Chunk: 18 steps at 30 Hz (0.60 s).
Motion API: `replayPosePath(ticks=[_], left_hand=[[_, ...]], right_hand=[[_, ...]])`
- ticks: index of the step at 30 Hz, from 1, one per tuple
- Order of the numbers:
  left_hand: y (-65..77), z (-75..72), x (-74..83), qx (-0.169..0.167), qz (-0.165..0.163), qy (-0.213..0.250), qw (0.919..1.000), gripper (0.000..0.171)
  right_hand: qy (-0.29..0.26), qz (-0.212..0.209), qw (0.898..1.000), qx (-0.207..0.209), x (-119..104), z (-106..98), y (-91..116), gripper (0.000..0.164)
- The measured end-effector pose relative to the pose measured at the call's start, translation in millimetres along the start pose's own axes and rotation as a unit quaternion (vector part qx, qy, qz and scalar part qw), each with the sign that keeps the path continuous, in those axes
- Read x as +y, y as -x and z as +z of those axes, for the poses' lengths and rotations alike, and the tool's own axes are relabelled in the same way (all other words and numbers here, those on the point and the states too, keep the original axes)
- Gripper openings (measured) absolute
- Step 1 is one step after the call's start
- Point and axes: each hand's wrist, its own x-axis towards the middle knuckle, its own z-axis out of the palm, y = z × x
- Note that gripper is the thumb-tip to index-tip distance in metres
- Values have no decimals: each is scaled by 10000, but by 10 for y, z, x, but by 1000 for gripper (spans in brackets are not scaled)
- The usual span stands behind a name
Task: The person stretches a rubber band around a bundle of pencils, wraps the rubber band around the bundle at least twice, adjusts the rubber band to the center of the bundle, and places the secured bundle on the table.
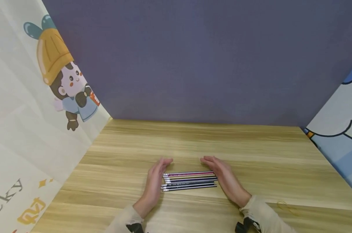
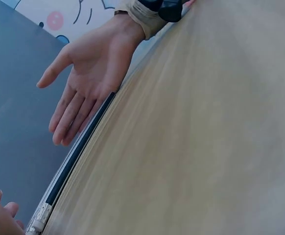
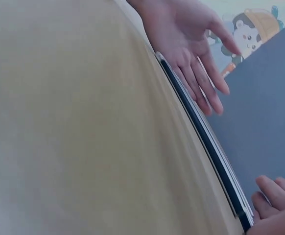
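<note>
Several pencils lie side by side on the wooden table, their white eraser ends pointing left. Red, yellowish and dark barrels show among them, a dark one nearest the front. At the eraser ends stands my left hand, palm facing inward and fingers straight. Across from it my right hand is held the same way, its palm right at the pencils' other ends. In the left wrist view the right hand shows an open palm behind the dark pencil. The right wrist view shows the left hand likewise spread.
A thin yellow rubber band lies on the wooden table, near the right sleeve. A dark grey-blue panel rises behind the table. Cartoon-printed sheets border it on the left and right.
</note>
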Motion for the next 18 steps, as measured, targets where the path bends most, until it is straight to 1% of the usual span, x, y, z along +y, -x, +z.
replayPosePath(ticks=[3,6,9,11,13,16,18], left_hand=[[39,15,-11,68,61,-24,10000,57],[58,46,-22,176,222,-22,9996,55],[70,73,-28,309,376,-114,9987,53],[81,80,-31,350,400,-210,9984,54],[90,78,-29,287,392,-286,9984,55],[97,69,-20,95,305,-328,9990,58],[92,65,-10,-21,302,-350,9989,59]], right_hand=[[-82,-37,9995,290,23,57,51,63],[-133,-191,9980,582,39,123,79,60],[-124,-343,9969,692,47,185,85,58],[-130,-387,9968,693,48,212,85,58],[-111,-406,9969,664,49,222,88,57],[-115,-416,9970,645,54,213,103,55],[-109,-405,9967,698,53,205,106,54]])
